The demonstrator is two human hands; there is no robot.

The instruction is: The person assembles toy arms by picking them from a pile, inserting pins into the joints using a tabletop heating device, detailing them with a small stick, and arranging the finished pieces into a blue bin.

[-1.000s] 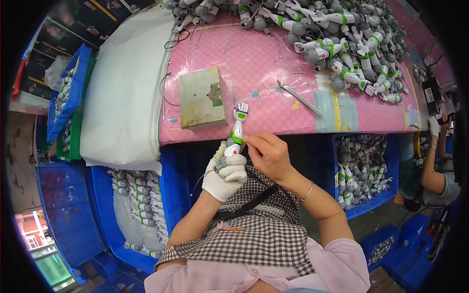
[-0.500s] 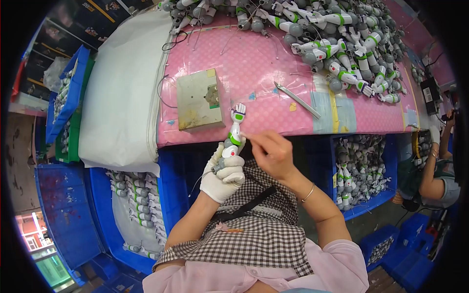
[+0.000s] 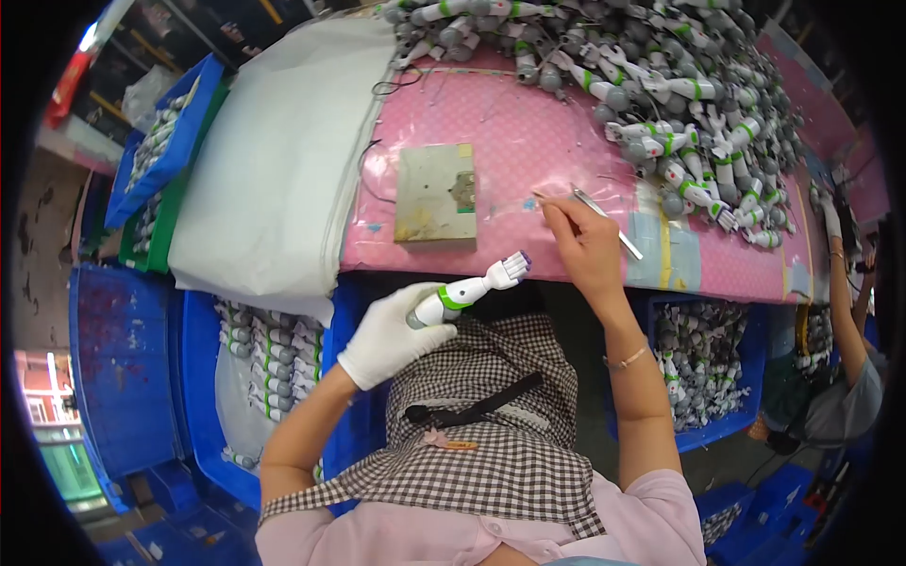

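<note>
One toy arm (image 3: 461, 293) — left hand (image 3: 394, 332); one tool (image 3: 630, 247) — beside right hand (image 3: 589, 247)

Pink-covered table (image 3: 514, 123), white sheet (image 3: 274, 151), blue bins (image 3: 351, 325), bright lower-left window (image 3: 66, 453)

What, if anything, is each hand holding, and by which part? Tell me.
Left hand: toy arm, by its grey upper end. Right hand: whether it pinches anything cannot be told.

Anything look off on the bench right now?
Nothing looks spilled. The gray box has brownish stains at its near left corner, suggesting wear, and the toy arms on the pink table cover lie jumbled, pointing every way.
</note>
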